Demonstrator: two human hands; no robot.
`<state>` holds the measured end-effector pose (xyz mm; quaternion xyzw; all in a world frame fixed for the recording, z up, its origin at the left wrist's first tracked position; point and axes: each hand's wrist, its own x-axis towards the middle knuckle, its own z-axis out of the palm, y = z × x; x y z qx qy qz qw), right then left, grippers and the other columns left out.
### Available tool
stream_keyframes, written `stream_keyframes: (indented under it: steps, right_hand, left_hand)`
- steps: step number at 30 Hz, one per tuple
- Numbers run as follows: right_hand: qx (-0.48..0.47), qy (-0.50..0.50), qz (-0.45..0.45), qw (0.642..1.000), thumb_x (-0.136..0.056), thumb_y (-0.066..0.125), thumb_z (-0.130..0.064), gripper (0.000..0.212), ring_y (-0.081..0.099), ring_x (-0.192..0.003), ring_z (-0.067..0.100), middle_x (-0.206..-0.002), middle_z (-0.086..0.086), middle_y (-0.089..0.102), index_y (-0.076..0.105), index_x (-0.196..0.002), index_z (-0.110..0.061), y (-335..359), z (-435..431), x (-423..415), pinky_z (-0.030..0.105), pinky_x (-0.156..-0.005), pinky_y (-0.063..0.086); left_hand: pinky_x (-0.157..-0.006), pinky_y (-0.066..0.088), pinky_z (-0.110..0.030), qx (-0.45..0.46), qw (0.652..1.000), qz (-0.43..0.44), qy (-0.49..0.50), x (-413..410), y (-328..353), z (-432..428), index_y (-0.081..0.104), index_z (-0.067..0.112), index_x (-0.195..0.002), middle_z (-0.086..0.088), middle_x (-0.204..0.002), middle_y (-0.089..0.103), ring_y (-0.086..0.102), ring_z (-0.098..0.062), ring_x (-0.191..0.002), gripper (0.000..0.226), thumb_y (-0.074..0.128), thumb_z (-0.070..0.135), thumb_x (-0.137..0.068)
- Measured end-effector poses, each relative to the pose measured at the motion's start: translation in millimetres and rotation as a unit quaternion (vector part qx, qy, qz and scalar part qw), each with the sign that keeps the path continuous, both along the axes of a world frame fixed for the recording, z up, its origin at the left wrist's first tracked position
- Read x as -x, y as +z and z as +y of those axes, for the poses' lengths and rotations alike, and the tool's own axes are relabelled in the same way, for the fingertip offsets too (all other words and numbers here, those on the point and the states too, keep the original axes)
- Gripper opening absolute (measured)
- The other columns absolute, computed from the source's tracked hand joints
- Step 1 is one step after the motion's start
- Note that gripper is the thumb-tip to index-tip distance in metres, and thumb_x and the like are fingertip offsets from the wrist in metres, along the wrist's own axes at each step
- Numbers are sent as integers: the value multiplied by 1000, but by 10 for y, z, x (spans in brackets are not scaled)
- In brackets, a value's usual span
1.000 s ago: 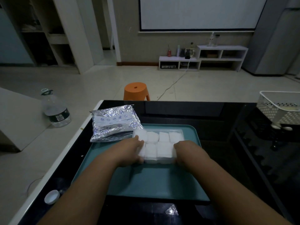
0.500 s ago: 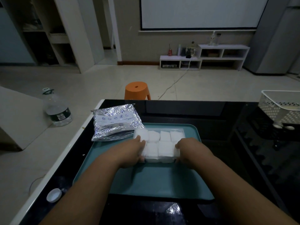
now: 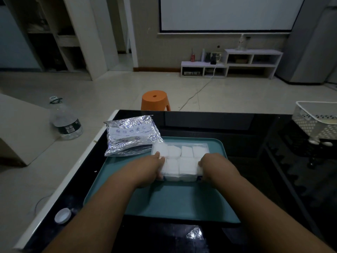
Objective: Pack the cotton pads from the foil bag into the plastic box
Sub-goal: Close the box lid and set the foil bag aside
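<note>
Centrally in the frame, two bare forearms reach forward over one teal tray (image 3: 173, 203) that lies on a black glossy table (image 3: 237, 128). On the upper half of the tray sits one clear plastic box (image 3: 182, 177), divided into two rows of four compartments. White cotton pads (image 3: 187, 151) fill it: four stacks show in the far row, two show fully in the near row, and the two outer near ones are partly covered by the hands.

The left hand (image 3: 147, 170) grips the box's left end, thumb lying over the top edge and fingers curled down round the side. The right hand (image 3: 215, 167) grips the right end the same way, fingers bent round the wall (their tips are hidden beneath). Whether the box rests on the tray or is lifted just off it cannot be told.

One crinkled silver foil bag (image 3: 130, 137) lies just left of the box, at the tray's upper left corner, half on the tray and half on the table, touched by neither hand.

Lower left on the table lies one white bottle cap (image 3: 63, 215); a small scrap of foil (image 3: 195, 234) lies at the bottom centre. One white perforated basket (image 3: 317, 119) stands at the right edge. On the floor beyond are one large water bottle (image 3: 65, 123), left, and one orange stool (image 3: 155, 99), centre.
</note>
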<state>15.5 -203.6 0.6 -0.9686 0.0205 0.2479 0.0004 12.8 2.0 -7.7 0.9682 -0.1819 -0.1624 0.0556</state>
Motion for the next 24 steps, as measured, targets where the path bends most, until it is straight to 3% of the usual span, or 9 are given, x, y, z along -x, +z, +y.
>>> stream_keyframes:
  steps: [6,10,13,17,20,24]
  right_hand:
    - [-22,-21,-21,999,-86,67,-19,52,57,-115,28,-133,10,54,53,-137,-16,-9,7,21,33,-93,48]
    - [-29,-16,-43,999,-87,64,-15,44,59,-110,28,-125,10,57,58,-131,-14,-17,-8,40,32,-84,48]
    - [-27,-20,-39,999,-88,62,-13,43,58,-113,29,-128,11,56,57,-132,-13,-6,5,39,33,-88,48]
    - [-25,-20,-29,999,-89,62,-15,38,58,-112,28,-125,11,57,59,-127,-11,21,8,47,32,-85,47]
    - [-26,-14,-30,999,-89,62,-14,37,58,-111,28,-124,11,58,59,-125,-11,16,12,62,30,-78,43]
    - [-34,-9,-55,998,-88,60,-10,34,60,-107,28,-120,10,60,62,-122,-11,-17,0,72,30,-76,43]
  left_hand:
    - [-109,35,-35,-1,1000,-3,-10,-2,44,55,47,16,-137,-6,-159,25,36,-26,-140,62,70,37,-84]
    - [-106,38,-36,-28,999,-17,-13,16,32,16,46,13,-138,-8,-154,34,40,-26,-136,79,80,38,-72]
    - [-103,41,-39,-35,999,-31,-8,34,-35,18,45,14,-135,-7,-148,38,44,-28,-131,86,83,44,-64]
    - [-85,48,-41,-44,994,-99,26,140,-217,-133,39,18,-121,-4,-130,39,56,-34,-107,79,75,58,-62]
    - [-79,46,-40,-48,985,-144,79,174,-297,-297,35,17,-123,-7,-128,38,56,-37,-99,66,65,49,-74]
    - [-80,46,-39,-34,985,-129,105,154,-305,-332,32,18,-126,-8,-129,36,55,-37,-102,69,69,38,-71]
